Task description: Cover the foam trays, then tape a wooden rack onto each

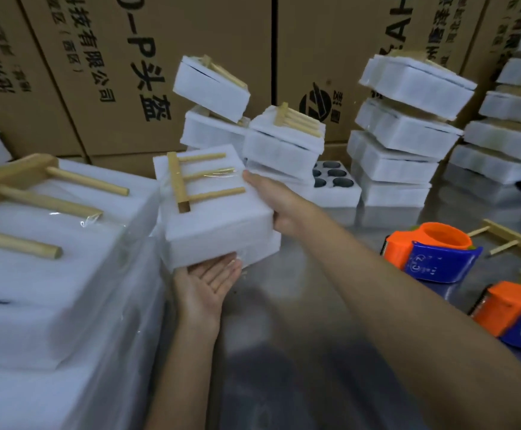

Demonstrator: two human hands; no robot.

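At far left, a tall stack of covered foam trays (51, 274), close to the camera, with a wooden rack (29, 193) lying on the top one, its pegs pointing right and a scrap of clear tape at one peg. Behind, along the whole back, brown cardboard cartons (122, 72) printed with black characters.

Just right of that stack, held above the desk (284, 321), a covered foam tray (218, 225) with a wooden rack (197, 181) on its lid, a strip of clear tape glinting across the middle peg. Under its near edge, the left hand (209, 283), palm up, fingers (225, 271) straight and spread, bearing the tray from below. At the tray's right side, the right hand (271, 200), thumb on the top edge and fingers curled round the side wall, gripping it.

Behind the held tray, a leaning pile of finished trays (218, 119) with racks taped on top, the uppermost tilted steeply. Just right of it and low down, an uncovered foam tray (336, 187) with round wells holding dark objects.

Farther right, a second stack of covered trays (405, 135), skewed layer over layer, and at the far right edge a third stack (507, 135).

On the desk at right, an orange-and-blue tape dispenser (432, 252), another tape dispenser (513, 311) nearer the camera and partly cut off, and behind them a loose wooden rack (513, 243) lying flat.
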